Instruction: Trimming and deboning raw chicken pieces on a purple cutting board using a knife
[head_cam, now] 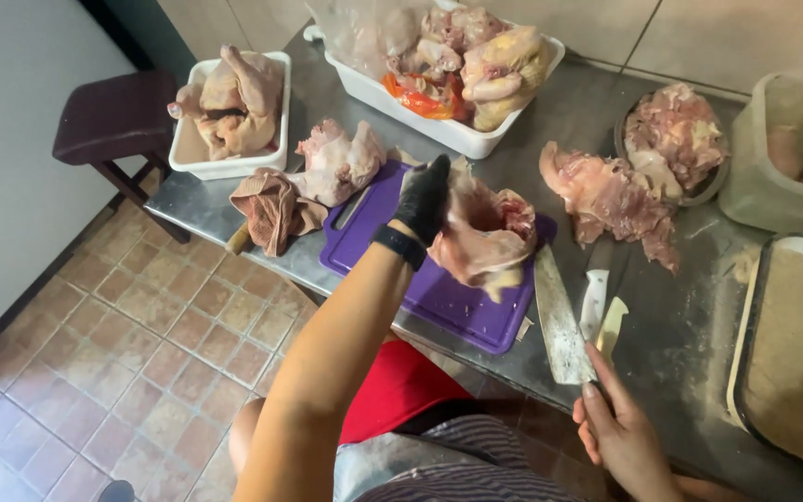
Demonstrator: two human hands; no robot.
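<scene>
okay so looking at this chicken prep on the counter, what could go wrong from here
1. The cleaver in the right hand lies blade-forward close to the gloved left hand gripping the raw chicken; a slip might cut it.
2. The purple cutting board overhangs the counter edge and could tip.
3. Two loose knives beside the cleaver could get knocked off.

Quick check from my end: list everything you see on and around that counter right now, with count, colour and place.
Board: one, purple, counter's front edge.
Chicken: one, pale pink, on the board, held.
Cleaver: one, steel, right of the board.
Knives: two, pale handles, beside the cleaver.
White tubs: two, with chicken, back left and back middle.
Loose chicken: one piece, left of the board.
Cloth: one, brownish, counter's left corner.
Meat pile: one, pink, right of the board.
Round dish: one, with meat, back right.
Tray: one, tan contents, far right.
Stool: one, dark, on the floor at left.
Left hand: black glove, grip on the chicken.
Right hand: bare, on the cleaver's handle.
</scene>
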